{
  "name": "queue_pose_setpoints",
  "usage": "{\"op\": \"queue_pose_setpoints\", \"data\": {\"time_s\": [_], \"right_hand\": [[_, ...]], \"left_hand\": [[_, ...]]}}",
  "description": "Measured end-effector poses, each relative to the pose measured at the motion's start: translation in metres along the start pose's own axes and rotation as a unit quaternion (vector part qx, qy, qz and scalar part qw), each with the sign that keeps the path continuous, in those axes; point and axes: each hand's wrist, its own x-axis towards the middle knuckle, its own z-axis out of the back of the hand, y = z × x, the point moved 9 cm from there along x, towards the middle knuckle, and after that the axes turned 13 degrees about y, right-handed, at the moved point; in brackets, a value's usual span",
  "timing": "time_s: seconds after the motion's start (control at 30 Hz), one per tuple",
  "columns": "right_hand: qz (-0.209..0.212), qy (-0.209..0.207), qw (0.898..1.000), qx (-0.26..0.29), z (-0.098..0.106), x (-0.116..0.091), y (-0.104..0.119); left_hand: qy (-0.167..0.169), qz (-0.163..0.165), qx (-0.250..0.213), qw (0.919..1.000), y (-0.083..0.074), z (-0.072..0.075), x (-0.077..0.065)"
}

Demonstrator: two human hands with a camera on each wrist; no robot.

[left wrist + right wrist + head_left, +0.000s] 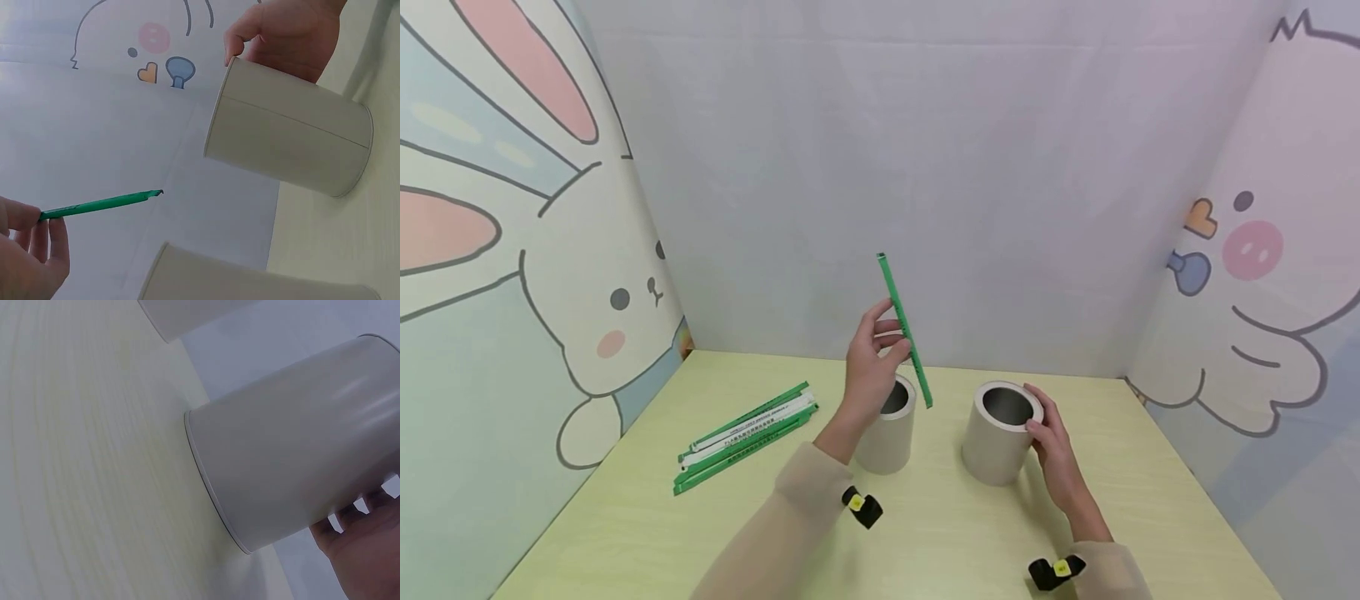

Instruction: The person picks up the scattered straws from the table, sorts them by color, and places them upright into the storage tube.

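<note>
"Green, slim, straight packet (905,330), plastic-looking: how does it handle?"

"Probably light, fairly stiff, perhaps slick; pinch it mid-length, as the left hand (872,362) does."

"And its axis?"

"Steep, lower end slanting right, held in the air near the left off-white cylindrical container (887,437). The right hand (1056,450), curled, grips the right off-white cylindrical container (992,454) near its rim, on the counter (932,542)."

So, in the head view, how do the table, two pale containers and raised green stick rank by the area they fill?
1. Table: largest.
2. Right container and left container: similar; the left hand and wrist partly hide the left one, so not ranked.
3. Green stick: smallest.
</note>
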Motion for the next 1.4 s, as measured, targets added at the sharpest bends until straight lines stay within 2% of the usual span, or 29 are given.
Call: {"op": "queue_pose_setpoints", "data": {"time_s": [0.3, 0.53, 0.8, 1.07, 1.2, 1.4], "right_hand": [[-0.006, -0.001, 1.000, -0.004, 0.000, -0.001, -0.002], [-0.007, -0.002, 1.000, -0.002, 0.002, -0.002, -0.001], [-0.004, -0.001, 1.000, 0.001, 0.002, -0.001, -0.002], [-0.012, 0.005, 1.000, -0.013, 0.000, -0.001, -0.001], [-0.009, 0.005, 1.000, -0.013, -0.001, -0.002, -0.001], [-0.004, 0.005, 1.000, -0.010, 0.000, -0.002, 0.000]], "left_hand": [[-0.010, 0.003, -0.033, 0.9994, 0.003, -0.036, 0.019], [-0.003, -0.001, -0.050, 0.9988, 0.006, -0.063, 0.024], [-0.004, 0.010, -0.031, 0.9995, 0.023, -0.084, 0.021], [0.013, 0.026, 0.017, 0.9994, 0.042, -0.099, 0.009], [0.027, 0.040, 0.022, 0.9986, 0.051, -0.105, 0.003], [0.026, 0.061, 0.033, 0.9973, 0.065, -0.106, 0.000]]}}
